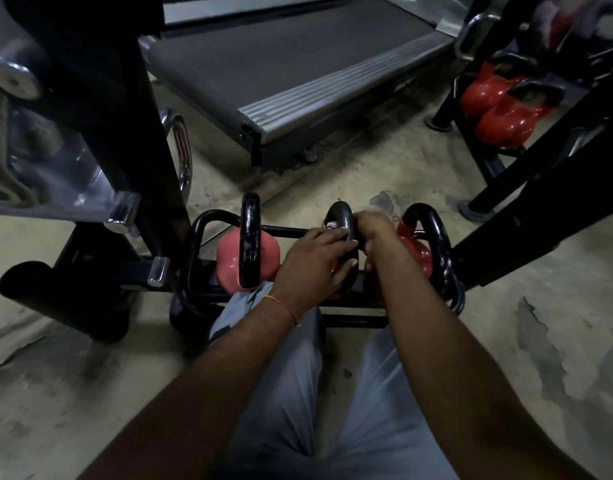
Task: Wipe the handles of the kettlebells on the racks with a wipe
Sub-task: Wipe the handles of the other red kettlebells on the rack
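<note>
Gym. Far centre: treadmill with dark grey belt and ribbed silver end cap (298, 64). Near centre: red kettlebells with black loop handles (229, 252) on low black steel rack (353, 321). Far right: second batch of red kettlebells (499, 123), racked. Left: chrome-and-black machine frame (125, 133). Worn beige floor (384, 168).

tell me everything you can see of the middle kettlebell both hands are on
The middle kettlebell has a glossy black loop handle, seen nearly edge-on, over a red body mostly hidden by the hands. It stands upright on the low black rack, between a paler red kettlebell and a deeper red kettlebell. The left hand holds the handle's near side, thumb round it; the right hand grips its right side. A scrap of white wipe shows inside the loop.
</note>
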